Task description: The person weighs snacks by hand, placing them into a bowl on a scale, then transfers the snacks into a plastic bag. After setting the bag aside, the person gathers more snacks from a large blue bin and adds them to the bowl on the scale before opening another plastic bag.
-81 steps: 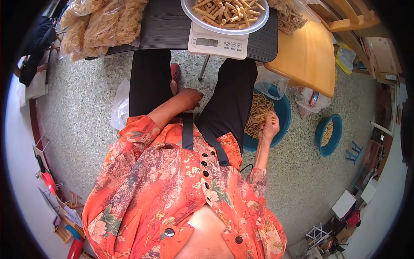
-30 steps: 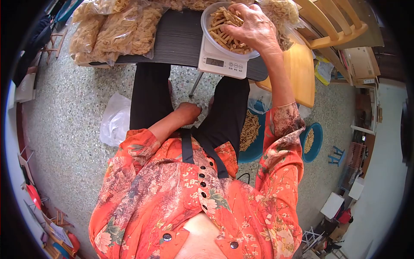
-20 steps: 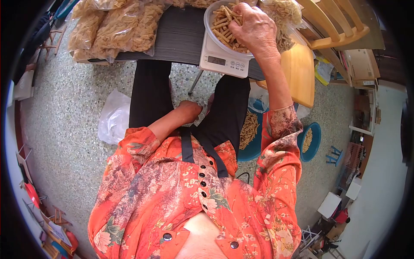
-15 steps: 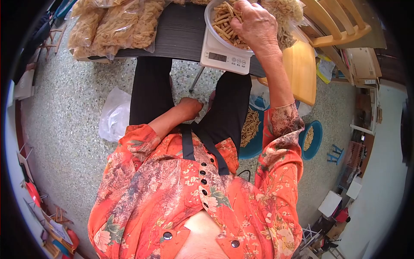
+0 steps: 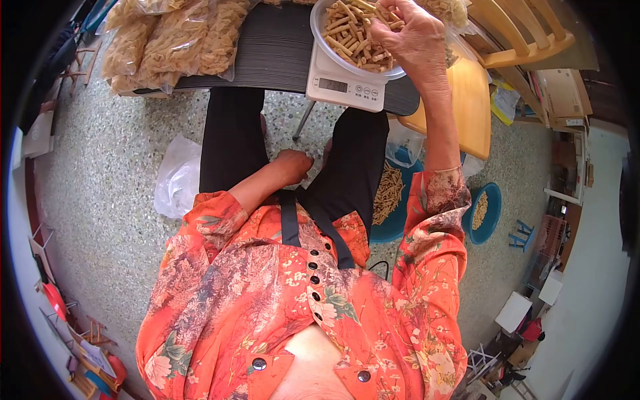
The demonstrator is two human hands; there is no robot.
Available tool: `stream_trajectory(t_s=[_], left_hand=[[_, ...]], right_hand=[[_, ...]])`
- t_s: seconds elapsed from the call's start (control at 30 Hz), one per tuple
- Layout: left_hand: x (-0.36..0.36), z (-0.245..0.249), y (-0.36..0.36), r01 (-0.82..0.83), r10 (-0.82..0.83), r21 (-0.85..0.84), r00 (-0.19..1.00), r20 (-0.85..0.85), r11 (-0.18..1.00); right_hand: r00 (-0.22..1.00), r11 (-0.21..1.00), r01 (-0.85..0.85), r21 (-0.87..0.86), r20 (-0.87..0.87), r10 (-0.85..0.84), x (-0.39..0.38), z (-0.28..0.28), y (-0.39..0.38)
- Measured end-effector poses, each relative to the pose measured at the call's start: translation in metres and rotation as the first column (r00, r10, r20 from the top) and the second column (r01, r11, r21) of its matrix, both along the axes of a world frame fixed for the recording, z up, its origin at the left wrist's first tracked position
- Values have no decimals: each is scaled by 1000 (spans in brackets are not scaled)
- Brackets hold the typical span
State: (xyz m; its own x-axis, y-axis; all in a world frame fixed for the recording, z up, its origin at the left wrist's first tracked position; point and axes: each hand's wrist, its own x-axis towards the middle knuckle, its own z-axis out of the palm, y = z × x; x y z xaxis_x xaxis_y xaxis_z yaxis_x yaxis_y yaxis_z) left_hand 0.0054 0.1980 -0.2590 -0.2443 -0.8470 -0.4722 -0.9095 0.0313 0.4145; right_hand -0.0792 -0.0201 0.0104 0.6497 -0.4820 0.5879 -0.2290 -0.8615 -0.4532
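Note:
A clear round bowl (image 5: 320, 39) of short brown sticks (image 5: 353, 45) sits on a white digital scale (image 5: 367, 101) at the edge of the black table. Over the bowl's right side is my right hand (image 5: 417, 40), its thumb and fingers curled in at the sticks. What it pinches, if anything, is hidden by the fingers. Down at my lap, my left hand (image 5: 293, 167) rests closed in a loose fist between my thighs, with nothing showing in it.
Clear bags of pale dried flakes (image 5: 177, 43) are stacked on the table's left (image 5: 277, 47). A wooden chair (image 5: 460, 100) stands to the right. Blue-green basins (image 5: 405, 217) with sticks and a white plastic bag (image 5: 179, 177) are on the speckled floor.
My right hand has shifted right and slightly down, from over the middle of the bowl toward its right side, uncovering more sticks. My left hand stays still.

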Motion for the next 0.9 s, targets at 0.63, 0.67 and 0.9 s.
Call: stream_trajectory(t_s=[0.63, 0.67, 0.9], left_hand=[[0, 1, 2, 18, -18, 5, 1000, 17, 1000], [0, 2, 2, 18, -18, 5, 1000, 18, 1000], [-2, 1, 3, 15, -15, -1, 1000, 18, 1000]], right_hand=[[915, 691, -269, 671, 402, -34, -19, -12, -10], [894, 654, -321, 685, 447, -29, -19, -12, -10], [894, 663, -317, 678, 446, -29, -24, -15, -9]])
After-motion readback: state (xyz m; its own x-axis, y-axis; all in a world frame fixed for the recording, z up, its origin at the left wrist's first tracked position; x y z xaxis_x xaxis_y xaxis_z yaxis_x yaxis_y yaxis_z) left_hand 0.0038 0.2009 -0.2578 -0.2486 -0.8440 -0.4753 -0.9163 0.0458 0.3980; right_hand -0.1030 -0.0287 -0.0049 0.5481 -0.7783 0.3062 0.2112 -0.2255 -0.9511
